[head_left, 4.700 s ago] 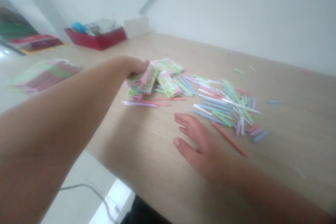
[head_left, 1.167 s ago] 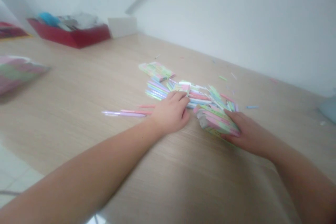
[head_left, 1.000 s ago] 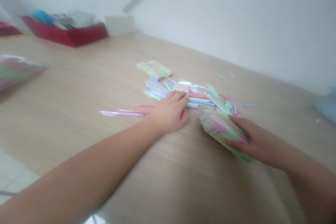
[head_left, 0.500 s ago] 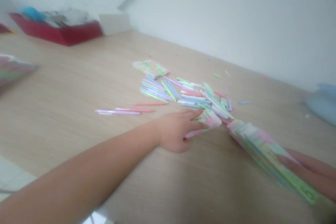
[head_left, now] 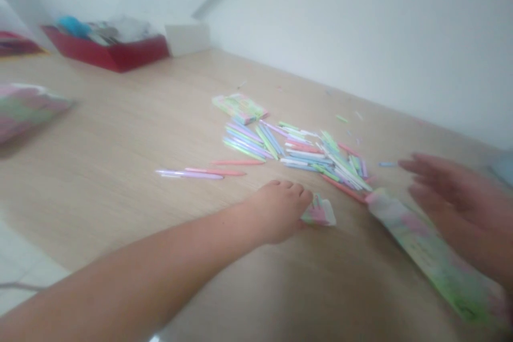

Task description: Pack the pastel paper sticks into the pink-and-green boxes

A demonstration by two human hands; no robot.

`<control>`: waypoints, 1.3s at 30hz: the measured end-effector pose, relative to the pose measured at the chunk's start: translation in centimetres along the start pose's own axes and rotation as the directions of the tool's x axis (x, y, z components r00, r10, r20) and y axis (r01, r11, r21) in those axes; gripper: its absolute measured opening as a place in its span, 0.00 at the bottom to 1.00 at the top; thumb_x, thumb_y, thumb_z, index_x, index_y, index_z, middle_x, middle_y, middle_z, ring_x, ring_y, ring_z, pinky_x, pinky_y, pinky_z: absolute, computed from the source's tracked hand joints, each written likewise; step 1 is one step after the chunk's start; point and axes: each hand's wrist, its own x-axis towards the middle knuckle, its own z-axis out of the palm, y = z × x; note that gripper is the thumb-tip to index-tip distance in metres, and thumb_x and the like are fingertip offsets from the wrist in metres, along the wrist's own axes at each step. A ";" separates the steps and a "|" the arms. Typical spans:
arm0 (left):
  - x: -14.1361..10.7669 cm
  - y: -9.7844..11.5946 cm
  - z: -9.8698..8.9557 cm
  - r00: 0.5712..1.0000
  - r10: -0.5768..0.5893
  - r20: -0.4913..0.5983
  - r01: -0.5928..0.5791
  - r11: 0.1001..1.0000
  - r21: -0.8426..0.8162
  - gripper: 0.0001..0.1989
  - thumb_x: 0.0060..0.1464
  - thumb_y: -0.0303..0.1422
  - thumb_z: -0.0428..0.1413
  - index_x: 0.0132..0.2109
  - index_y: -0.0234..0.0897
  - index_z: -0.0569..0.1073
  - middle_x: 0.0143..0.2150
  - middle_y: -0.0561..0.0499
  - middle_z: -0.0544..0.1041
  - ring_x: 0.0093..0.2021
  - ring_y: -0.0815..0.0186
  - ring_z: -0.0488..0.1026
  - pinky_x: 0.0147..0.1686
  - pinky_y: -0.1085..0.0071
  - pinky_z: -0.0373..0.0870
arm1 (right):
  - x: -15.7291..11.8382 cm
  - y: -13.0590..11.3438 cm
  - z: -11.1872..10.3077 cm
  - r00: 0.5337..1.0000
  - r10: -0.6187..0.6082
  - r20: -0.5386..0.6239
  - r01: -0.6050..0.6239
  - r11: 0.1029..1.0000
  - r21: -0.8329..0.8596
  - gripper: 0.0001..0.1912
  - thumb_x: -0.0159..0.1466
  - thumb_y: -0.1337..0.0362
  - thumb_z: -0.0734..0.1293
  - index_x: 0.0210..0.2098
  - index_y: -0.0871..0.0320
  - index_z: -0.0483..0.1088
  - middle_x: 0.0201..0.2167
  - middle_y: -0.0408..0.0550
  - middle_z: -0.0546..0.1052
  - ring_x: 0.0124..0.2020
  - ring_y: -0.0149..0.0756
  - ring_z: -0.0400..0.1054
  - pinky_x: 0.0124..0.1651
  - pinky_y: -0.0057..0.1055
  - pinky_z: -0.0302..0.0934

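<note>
Packets point(head_left: 425, 252) beside right hand point(head_left: 465, 208), fingers parted; left hand point(head_left: 278, 211) over small packet point(head_left: 321, 214), grip unclear

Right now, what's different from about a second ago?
The right hand took the bunch of packets right and nearer the person, and seems to have let go: its fingers are open. The left hand drew the small packet the same way and now partly covers it. Most coloured sticks and the red tray look unmoved.
</note>
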 end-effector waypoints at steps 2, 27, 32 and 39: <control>0.0 0.1 0.1 1.000 0.000 -0.008 0.000 1.000 0.007 0.23 0.64 0.40 0.59 0.60 0.31 0.70 0.54 0.41 0.78 0.53 0.49 0.77 0.49 0.53 0.76 | 3.1 -5.0 1.6 0.996 -0.073 0.048 0.062 0.976 0.207 0.31 0.71 0.41 0.64 0.70 0.42 0.63 0.62 0.54 0.78 0.59 0.52 0.75 0.60 0.52 0.72; 0.8 -0.8 0.4 0.999 0.031 0.026 -0.027 0.991 -0.130 0.08 0.65 0.32 0.56 0.45 0.33 0.78 0.47 0.43 0.78 0.46 0.53 0.77 0.40 0.54 0.74 | 31.5 -24.9 22.2 0.775 -0.066 0.628 0.091 0.996 -0.007 0.65 0.49 0.39 0.80 0.76 0.60 0.53 0.70 0.66 0.67 0.64 0.61 0.69 0.63 0.49 0.65; 0.8 -0.8 0.8 1.000 0.024 -0.006 -0.024 0.990 -0.137 0.08 0.65 0.33 0.57 0.44 0.33 0.78 0.45 0.43 0.78 0.45 0.54 0.76 0.38 0.55 0.74 | 32.0 -24.8 21.9 0.765 -0.037 0.643 0.091 0.995 -0.051 0.72 0.46 0.42 0.81 0.79 0.59 0.45 0.72 0.66 0.63 0.65 0.66 0.66 0.65 0.54 0.64; 0.8 -0.9 0.5 0.999 0.038 0.035 -0.033 0.992 -0.120 0.12 0.66 0.32 0.55 0.52 0.31 0.76 0.50 0.41 0.78 0.48 0.54 0.76 0.42 0.54 0.75 | 31.5 -23.5 21.2 0.775 -0.098 0.625 0.132 0.991 -0.008 0.70 0.48 0.46 0.80 0.78 0.62 0.43 0.71 0.67 0.65 0.65 0.64 0.67 0.66 0.54 0.62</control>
